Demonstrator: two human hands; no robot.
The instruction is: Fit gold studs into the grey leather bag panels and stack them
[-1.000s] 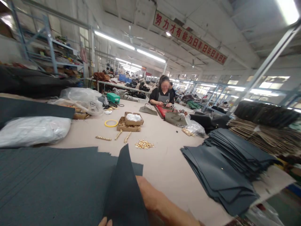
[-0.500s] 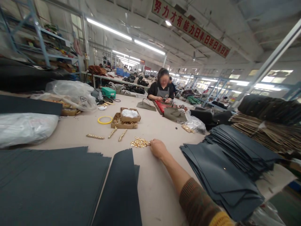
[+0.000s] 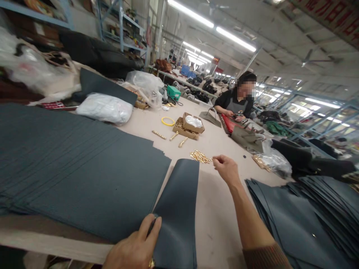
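Note:
My left hand [image 3: 134, 244] is at the bottom, its fingers closed on the left edge of a dark blue-grey leather sheet [image 3: 179, 201] whose far end curls up. A ring shows on one finger. Farther out, my right hand [image 3: 227, 168] has its fingers pinched together just right of a loose pile of small gold metal pieces [image 3: 199, 156]. Whatever sits between those fingertips is too small to make out. Left of the curled sheet lies a broad stack of similar dark sheets [image 3: 84, 168].
Beyond the pile stand small cardboard boxes [image 3: 186, 131], gold strips [image 3: 182, 142] and a yellow tape roll [image 3: 168, 121]. More dark sheets [image 3: 291, 220] are stacked at right. A white plastic-wrapped bundle [image 3: 105, 108] lies left. Across the table a co-worker [image 3: 238, 99] handles something red.
The view has swung left, so the tabletop items appear farther right. My left hand has come into view at the leather sheet. My right hand has drawn slightly away from the gold pile.

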